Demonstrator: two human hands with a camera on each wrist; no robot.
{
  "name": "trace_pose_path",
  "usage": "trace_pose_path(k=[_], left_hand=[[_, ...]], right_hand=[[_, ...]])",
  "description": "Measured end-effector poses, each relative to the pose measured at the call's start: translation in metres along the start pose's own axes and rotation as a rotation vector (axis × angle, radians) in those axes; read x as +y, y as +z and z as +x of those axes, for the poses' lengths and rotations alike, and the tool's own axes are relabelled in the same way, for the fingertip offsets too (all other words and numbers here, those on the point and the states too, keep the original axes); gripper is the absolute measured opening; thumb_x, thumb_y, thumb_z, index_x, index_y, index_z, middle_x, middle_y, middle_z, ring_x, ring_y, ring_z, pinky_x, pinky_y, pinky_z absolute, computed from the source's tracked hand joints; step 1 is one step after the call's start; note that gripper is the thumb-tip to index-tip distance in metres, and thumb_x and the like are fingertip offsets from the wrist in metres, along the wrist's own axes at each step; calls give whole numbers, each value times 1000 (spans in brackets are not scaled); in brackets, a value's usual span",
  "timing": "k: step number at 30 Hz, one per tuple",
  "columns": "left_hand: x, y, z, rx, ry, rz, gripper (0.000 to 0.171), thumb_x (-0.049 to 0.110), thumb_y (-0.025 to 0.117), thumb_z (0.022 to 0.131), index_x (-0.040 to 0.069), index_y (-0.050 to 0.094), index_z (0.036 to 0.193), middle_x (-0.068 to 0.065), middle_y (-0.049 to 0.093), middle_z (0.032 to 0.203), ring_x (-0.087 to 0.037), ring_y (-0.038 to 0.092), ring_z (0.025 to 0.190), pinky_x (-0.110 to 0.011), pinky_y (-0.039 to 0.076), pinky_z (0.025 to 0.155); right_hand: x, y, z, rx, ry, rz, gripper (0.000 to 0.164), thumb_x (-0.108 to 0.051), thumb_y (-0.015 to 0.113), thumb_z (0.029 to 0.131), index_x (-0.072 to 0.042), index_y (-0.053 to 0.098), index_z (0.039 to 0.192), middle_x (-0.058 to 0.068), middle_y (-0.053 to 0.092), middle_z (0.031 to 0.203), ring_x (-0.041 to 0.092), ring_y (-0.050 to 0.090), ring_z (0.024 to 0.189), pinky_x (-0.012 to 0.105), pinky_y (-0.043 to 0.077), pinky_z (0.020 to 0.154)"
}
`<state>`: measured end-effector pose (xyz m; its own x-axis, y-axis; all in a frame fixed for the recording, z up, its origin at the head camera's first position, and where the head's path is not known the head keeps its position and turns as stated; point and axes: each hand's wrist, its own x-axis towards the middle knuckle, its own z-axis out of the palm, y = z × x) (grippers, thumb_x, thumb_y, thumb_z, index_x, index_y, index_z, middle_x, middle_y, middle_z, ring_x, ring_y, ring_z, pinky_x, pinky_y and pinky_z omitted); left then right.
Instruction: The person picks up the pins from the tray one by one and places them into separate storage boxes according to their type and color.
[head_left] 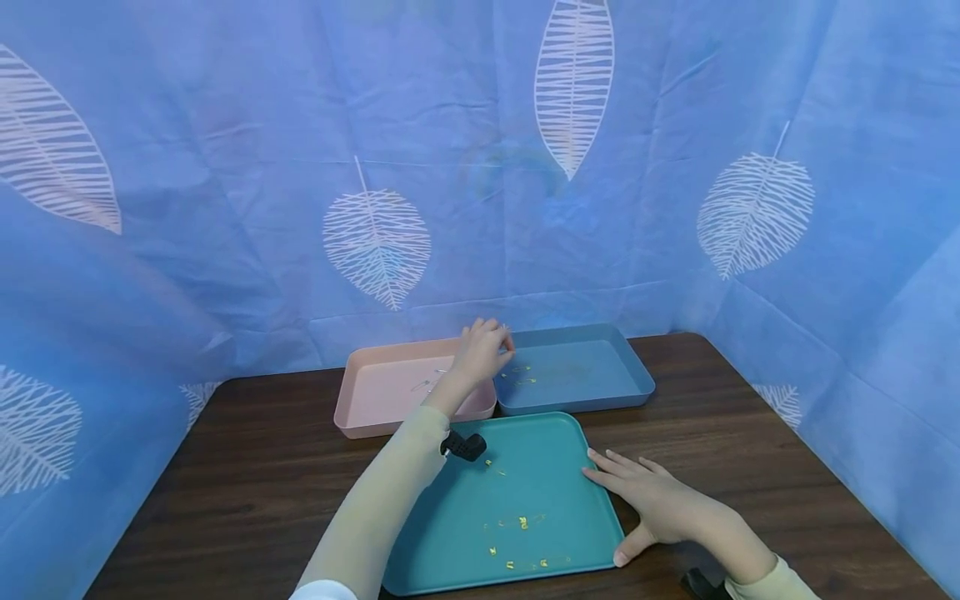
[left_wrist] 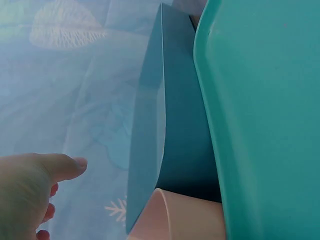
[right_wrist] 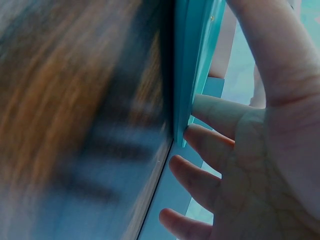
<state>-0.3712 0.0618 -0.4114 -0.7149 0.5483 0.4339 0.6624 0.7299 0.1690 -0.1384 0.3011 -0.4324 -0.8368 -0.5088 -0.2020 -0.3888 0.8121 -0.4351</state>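
My left hand (head_left: 480, 354) is raised over the place where the pink tray (head_left: 360, 421) and the blue tray (head_left: 600, 400) meet. Its thumb reaches out towards the blue tray, and the other fingers are bent. In the left wrist view the left hand (left_wrist: 25, 195) hides whatever might lie between its fingertips. My right hand (head_left: 652, 500) spreads its fingers along the right edge of the teal tray (head_left: 555, 467), the thumb by the near corner. Several small gold pins (head_left: 523, 522), perhaps safety pins, lie scattered on the teal tray.
Thin silvery pins (head_left: 423, 385) lie in the pink tray, and a few gold ones (head_left: 525, 381) near the blue tray's left end. All three trays stand close together on a dark wooden table (head_left: 247, 492). A blue curtain (head_left: 465, 233) hangs behind it.
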Motion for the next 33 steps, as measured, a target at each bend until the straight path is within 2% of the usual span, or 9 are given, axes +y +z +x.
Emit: trace_pose_path(k=[8,13,17,23,28,33], left_hand=[[4,-15,-27,59,53,3,6,26,72,89,21,71,85,3,55,84,-15,39,76,-29,29,69],[5,-19,-46,122,110,-2,7,26,73,88,21,72,82,3,55,81,-17,46,80,-32,37,75],[3,-19,-62,169,142,-11,8,25,75,86,20,72,80,1,56,81,-18,49,84,-35,39,77],[3,-21,-85,147,129,-55,8,23,75,86,22,69,80,3,57,87,-16,46,80,-30,35,70],[2,-20,-99,102,114,-67,7,26,76,85,24,70,82,5,55,87,-14,41,78,-29,31,72],[-2,-17,-113,67,125,-50,7,28,77,84,23,72,84,6,54,85,-11,39,77,-30,34,74]], right_hand=[[1,0,1,-1,20,-8,110,-66,75,65,-8,36,150,20,23,160,49,24,143,75,21,104],[0,0,1,0,17,-9,111,-66,75,65,-7,36,150,21,23,160,49,24,143,75,21,104],[1,1,2,-4,13,-12,111,-66,74,65,-8,36,150,21,23,160,49,24,143,75,22,103],[3,3,2,6,5,-29,111,-67,74,64,-8,37,150,21,24,160,49,25,142,75,23,103],[2,2,2,9,4,-24,111,-67,74,64,-7,37,150,21,24,160,50,25,142,75,22,103],[2,2,2,9,6,-22,111,-67,74,64,-7,37,150,21,24,159,50,25,142,75,22,103]])
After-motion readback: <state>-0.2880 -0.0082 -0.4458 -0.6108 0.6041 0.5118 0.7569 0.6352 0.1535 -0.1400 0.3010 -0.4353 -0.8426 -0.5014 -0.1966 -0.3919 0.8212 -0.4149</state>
